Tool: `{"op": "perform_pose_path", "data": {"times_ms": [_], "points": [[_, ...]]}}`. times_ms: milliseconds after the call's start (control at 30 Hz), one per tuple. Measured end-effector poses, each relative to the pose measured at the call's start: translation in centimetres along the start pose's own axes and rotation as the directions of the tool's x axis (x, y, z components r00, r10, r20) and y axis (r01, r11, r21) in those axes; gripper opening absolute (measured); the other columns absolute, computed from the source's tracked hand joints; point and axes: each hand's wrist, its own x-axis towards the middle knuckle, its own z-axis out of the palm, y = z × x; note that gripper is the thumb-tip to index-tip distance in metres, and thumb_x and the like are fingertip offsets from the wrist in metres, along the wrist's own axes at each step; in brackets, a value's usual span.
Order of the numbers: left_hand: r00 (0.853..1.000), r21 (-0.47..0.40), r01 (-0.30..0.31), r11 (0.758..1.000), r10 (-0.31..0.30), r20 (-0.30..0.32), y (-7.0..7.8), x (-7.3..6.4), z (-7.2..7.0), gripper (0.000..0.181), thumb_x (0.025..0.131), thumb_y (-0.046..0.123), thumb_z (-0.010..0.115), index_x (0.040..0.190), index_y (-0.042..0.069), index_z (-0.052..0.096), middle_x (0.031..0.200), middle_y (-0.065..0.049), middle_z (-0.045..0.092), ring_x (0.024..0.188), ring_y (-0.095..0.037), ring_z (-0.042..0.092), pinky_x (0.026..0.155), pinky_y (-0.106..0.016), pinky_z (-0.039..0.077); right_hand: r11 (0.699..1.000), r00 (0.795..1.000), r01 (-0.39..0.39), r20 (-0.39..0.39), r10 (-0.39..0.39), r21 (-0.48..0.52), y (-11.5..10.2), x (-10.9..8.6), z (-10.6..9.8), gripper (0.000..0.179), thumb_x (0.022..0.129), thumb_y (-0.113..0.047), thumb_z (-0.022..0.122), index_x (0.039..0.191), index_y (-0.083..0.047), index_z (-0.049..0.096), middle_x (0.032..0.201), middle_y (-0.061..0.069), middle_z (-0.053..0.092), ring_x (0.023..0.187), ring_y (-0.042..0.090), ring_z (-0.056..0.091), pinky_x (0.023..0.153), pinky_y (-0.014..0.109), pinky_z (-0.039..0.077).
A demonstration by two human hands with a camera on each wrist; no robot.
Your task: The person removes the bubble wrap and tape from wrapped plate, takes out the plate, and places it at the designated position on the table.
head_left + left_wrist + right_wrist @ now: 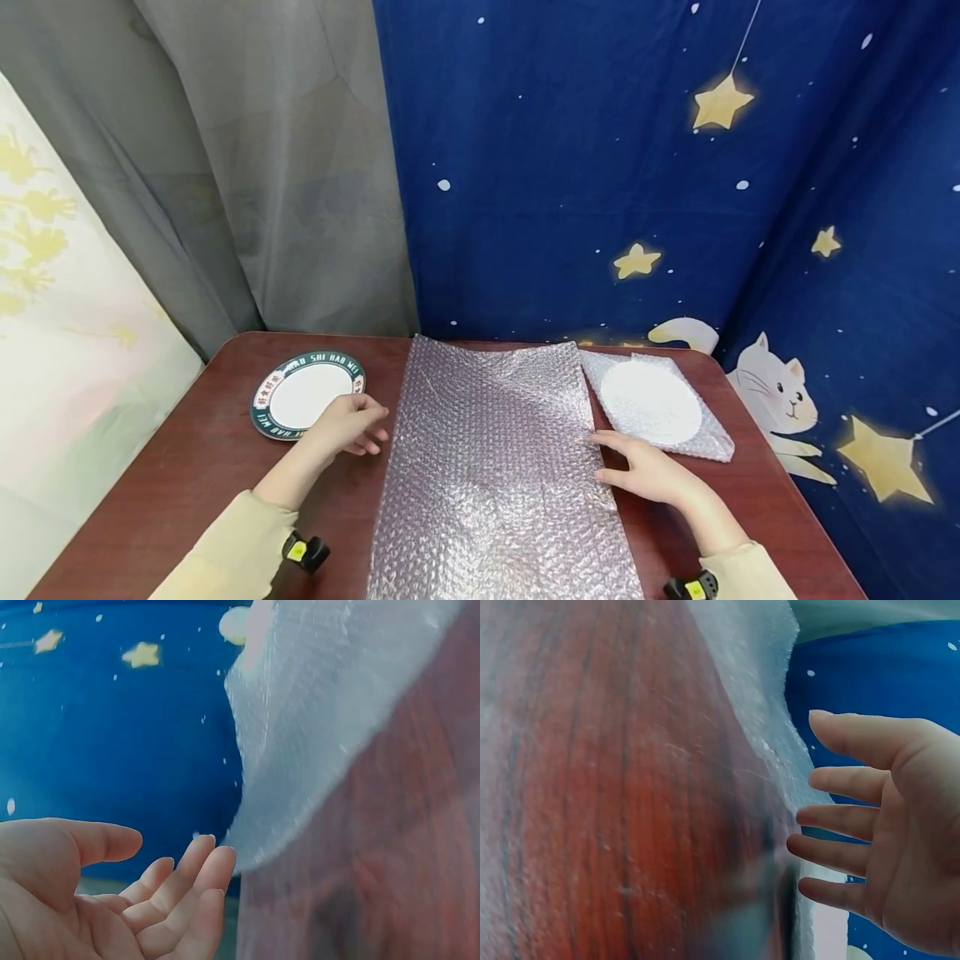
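One long sheet of bubble wrap (495, 500) lies flat down the middle of the reddish-brown tabletop (172, 483), its far end slightly wavy and its near end running out of the head view. The left hand (348, 427) hangs just beside the sheet's left edge, its fingers loosely bent and the thumb wide apart from them. Beyond that hand, and partly covered by it, is a round plate (309, 396) with a white middle and a dark green, lettered rim. The right hand (648, 471) is at the sheet's right edge, palm turned inward, fingers wide and nearly straight; its fingertips seem to meet the edge, though the views hardly settle whether they touch. Farther back on the right, a white round piece (652, 402) shows through a folded bubble-wrap packet (716, 446), near the sheet's far right side. Pale yellow sleeves (232, 550) cover both forearms. Behind the tabletop hang a grey curtain (307, 183) and a blue star-patterned curtain (540, 183).
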Motion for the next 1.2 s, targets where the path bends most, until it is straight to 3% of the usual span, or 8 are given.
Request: {"op": "perform_pose_path", "data": {"times_ms": [333, 567, 733, 867, 1200], "points": [[0.998, 0.052, -0.049, 0.997, 0.047, 0.039, 2.5, 1.3, 2.1, 0.022, 0.094, 0.014, 0.053, 0.101, -0.007, 0.058, 0.07, -0.011, 0.066, 0.054, -0.019, 0.063, 0.051, -0.031, 0.051, 0.98, 0.979, -0.16, -0.107, 0.173, 0.117, 0.4, -0.9, -0.7, 0.047, 0.092, -0.026, 0.065, 0.131, 0.0, 0.056, 0.123, 0.016, 0.06, 0.114, 0.033, 0.056, 0.093, 0.052, 0.045], [0.996, -0.029, -0.077, 0.997, 0.078, 0.038, 3.4, 1.7, 3.5, 0.023, 0.093, 0.011, 0.052, 0.106, -0.008, 0.057, 0.073, -0.012, 0.066, 0.056, -0.021, 0.064, 0.052, -0.03, 0.052, 0.975, 0.95, -0.192, -0.229, 0.213, 0.108, 0.7, -1.2, -1.0, 0.037, 0.093, -0.024, 0.064, 0.119, 0.002, 0.063, 0.102, 0.007, 0.068, 0.091, 0.021, 0.064, 0.08, 0.041, 0.053], [0.995, -0.109, -0.1, 0.989, 0.101, 0.006, 4.4, 2.4, 4.9, 0.023, 0.093, 0.008, 0.052, 0.109, -0.007, 0.055, 0.075, -0.014, 0.067, 0.057, -0.022, 0.065, 0.056, -0.033, 0.055, 0.975, 0.915, -0.205, -0.337, 0.221, 0.082, 1.0, -1.5, -1.7, 0.028, 0.093, -0.021, 0.064, 0.112, -0.001, 0.067, 0.099, 0.008, 0.069, 0.085, 0.019, 0.064, 0.075, 0.038, 0.053], [0.994, -0.144, -0.11, 0.983, 0.109, -0.015, 5.4, 2.7, 6.3, 0.021, 0.093, 0.007, 0.051, 0.11, -0.004, 0.056, 0.08, -0.014, 0.068, 0.06, -0.021, 0.066, 0.054, -0.029, 0.053, 0.973, 0.879, -0.222, -0.418, 0.227, 0.061, 1.5, -1.7, -2.4, 0.023, 0.094, -0.02, 0.063, 0.108, -0.003, 0.068, 0.098, 0.008, 0.069, 0.083, 0.02, 0.064, 0.072, 0.037, 0.053], [0.985, -0.219, -0.175, 0.96, 0.17, -0.039, 6.9, 3.6, 9.4, 0.02, 0.094, 0.006, 0.05, 0.11, -0.003, 0.057, 0.087, -0.014, 0.068, 0.064, -0.022, 0.068, 0.057, -0.03, 0.054, 0.956, 0.818, -0.292, -0.507, 0.271, 0.039, 2.4, -1.9, -4.6, 0.034, 0.098, -0.033, 0.055, 0.11, -0.003, 0.067, 0.105, 0.017, 0.067, 0.09, 0.031, 0.064, 0.073, 0.046, 0.05]]}}
